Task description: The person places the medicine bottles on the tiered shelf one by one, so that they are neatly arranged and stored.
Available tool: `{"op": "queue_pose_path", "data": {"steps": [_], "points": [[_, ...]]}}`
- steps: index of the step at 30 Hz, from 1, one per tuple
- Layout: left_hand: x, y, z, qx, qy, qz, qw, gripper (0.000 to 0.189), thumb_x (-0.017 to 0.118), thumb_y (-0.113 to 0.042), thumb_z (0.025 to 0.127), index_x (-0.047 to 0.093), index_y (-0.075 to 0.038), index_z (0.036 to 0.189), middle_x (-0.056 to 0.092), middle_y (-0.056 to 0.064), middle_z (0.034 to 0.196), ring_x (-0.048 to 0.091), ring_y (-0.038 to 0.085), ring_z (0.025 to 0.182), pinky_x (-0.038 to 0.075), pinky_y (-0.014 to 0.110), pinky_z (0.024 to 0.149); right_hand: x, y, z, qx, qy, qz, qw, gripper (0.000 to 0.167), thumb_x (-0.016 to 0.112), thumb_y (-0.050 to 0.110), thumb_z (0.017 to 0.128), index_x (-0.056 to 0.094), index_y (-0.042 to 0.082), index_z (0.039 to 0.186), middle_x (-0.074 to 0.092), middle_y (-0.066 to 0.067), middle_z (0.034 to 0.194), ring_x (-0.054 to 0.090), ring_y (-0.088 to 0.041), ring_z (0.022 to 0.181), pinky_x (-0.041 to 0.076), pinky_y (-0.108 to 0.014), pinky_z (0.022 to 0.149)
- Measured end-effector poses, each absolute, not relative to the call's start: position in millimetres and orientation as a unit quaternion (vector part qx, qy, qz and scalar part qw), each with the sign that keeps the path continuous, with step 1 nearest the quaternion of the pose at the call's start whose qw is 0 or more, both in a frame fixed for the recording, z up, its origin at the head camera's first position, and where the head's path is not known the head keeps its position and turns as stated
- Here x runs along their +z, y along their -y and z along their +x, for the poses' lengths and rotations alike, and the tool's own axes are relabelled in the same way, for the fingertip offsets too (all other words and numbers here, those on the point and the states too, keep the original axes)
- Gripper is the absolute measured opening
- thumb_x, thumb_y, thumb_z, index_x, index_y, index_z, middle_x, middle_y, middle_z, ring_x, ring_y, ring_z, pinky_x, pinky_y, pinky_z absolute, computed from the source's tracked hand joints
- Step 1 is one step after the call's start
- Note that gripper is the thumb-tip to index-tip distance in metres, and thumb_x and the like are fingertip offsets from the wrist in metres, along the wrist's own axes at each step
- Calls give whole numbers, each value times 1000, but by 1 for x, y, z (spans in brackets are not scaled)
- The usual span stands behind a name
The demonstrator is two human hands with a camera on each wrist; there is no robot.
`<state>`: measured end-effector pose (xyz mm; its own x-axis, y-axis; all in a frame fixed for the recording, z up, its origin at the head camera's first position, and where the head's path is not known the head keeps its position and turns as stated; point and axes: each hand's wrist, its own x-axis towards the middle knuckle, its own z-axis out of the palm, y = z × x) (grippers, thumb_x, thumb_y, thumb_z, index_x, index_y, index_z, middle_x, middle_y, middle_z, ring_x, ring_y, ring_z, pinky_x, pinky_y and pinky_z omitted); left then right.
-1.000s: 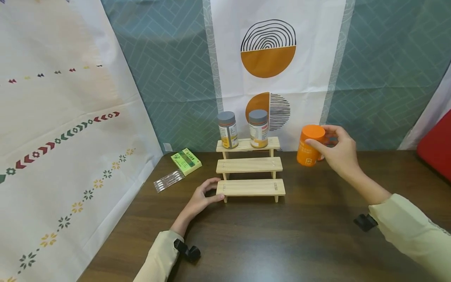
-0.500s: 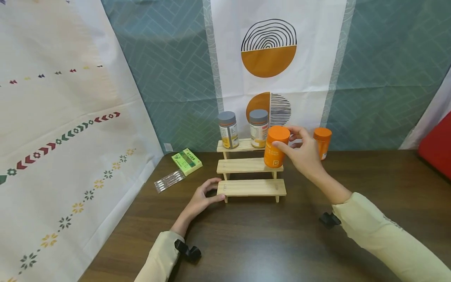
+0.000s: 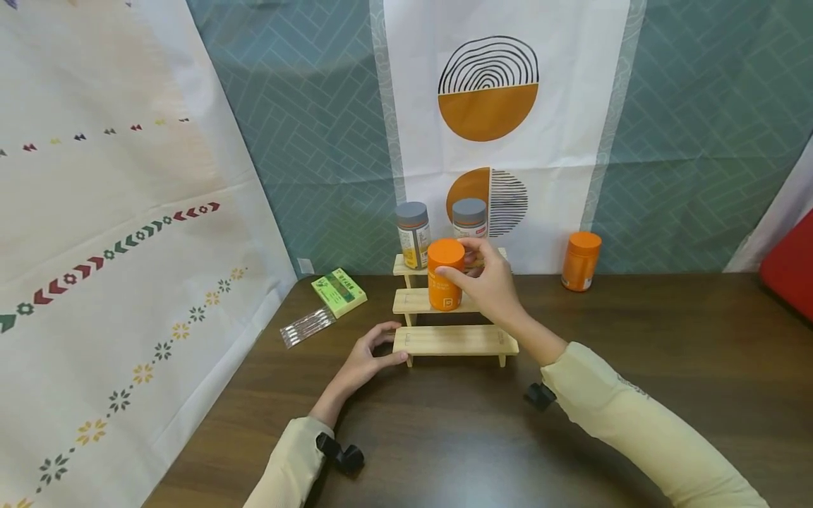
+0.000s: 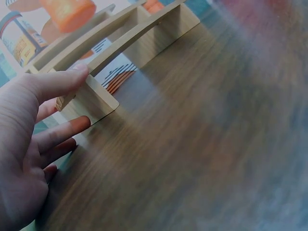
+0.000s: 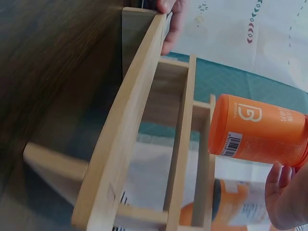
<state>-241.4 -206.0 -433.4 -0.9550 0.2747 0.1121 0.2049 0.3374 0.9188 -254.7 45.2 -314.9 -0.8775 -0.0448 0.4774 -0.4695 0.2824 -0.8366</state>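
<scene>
An orange bottle (image 3: 444, 291) is gripped by the right hand (image 3: 488, 283); the rack's (image 3: 456, 340) front-left corner, by the left hand (image 3: 367, 358).

Smooth orange plastic bottle (image 3: 445, 282), pale wood rack (image 3: 456, 340), glossy dark wood table (image 3: 438, 437)

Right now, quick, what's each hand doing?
Left hand: holding one end of the wooden rack's lowest step.
Right hand: holding an orange bottle upright.
</scene>
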Motion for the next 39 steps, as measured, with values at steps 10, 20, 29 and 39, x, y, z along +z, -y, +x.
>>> {"op": "queue_pose_path", "data": {"steps": [10,20,29,39], "points": [[-433,208,-240,561,-813,148,34,56,73,-11,86,50,-6,138,63,19,128,57,31,122,37,48,107,-318,-19,-265,579,778,168,178,55,80,23,82,55,5,128,58,-13,111,52,-22,93,48,-19,75],[-435,206,-242,558,-816,147,38,57,74,-12,86,50,-9,137,63,19,129,57,32,122,36,49,107,-325,-12,-277,565,794,152,162,57,78,28,83,53,5,129,57,-12,120,52,-24,99,51,-34,83],[-433,207,-241,555,-819,141,37,56,73,-14,86,51,-10,137,63,18,129,57,30,121,38,47,105,-324,-8,-280,556,807,150,133,61,75,32,86,49,5,134,56,-13,123,52,-27,101,50,-39,85],[-434,207,-241,557,-818,137,37,55,73,-14,87,51,-11,137,63,18,129,56,31,122,37,51,107,-327,-6,-277,556,804,155,144,61,75,32,86,48,7,135,53,-13,126,53,-28,105,51,-42,88]]}}
